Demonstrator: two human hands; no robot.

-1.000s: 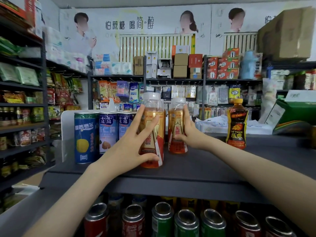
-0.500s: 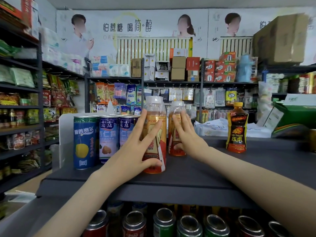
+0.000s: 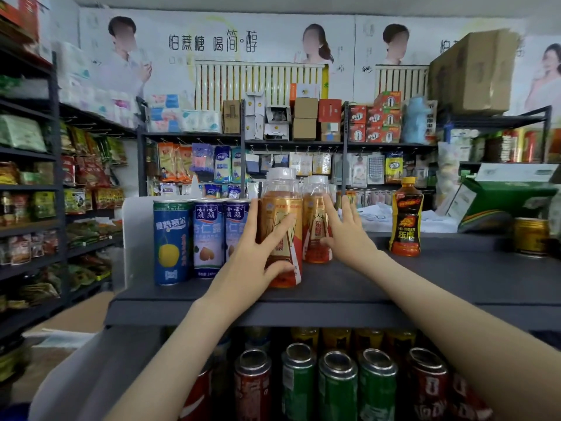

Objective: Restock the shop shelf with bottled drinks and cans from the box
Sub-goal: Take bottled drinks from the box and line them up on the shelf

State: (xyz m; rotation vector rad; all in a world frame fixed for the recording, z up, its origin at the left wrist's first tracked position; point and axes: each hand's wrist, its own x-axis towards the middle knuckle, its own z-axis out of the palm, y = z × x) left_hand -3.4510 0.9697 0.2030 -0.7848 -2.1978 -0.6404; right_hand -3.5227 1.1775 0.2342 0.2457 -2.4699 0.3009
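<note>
On the dark top shelf two orange bottles with clear caps stood upright, one behind the other. The front bottle was near the front edge of the shelf. The rear bottle stood just behind it, a little to the right.

The left hand lay against the front bottle. Its fingers were straight and spread over the label and the left side, and its thumb pressed on the lower part of the label. The right hand touched the rear bottle from the right side, also with straight, spread fingers that were not closed around it. The two hands were apart, each on its own bottle.

Left of the bottles three tall cans stood close together in a row: a blue can with a yellow fruit on it, then a first almond can and a second almond can, which the left hand partly hid. A white panel stood at the left end of the shelf.

Well apart to the right stood a dark Hi-Tiger bottle with a yellow cap, and further right a gold can. On the shelf below, red and green cans stood in a row with their tops showing.
</note>
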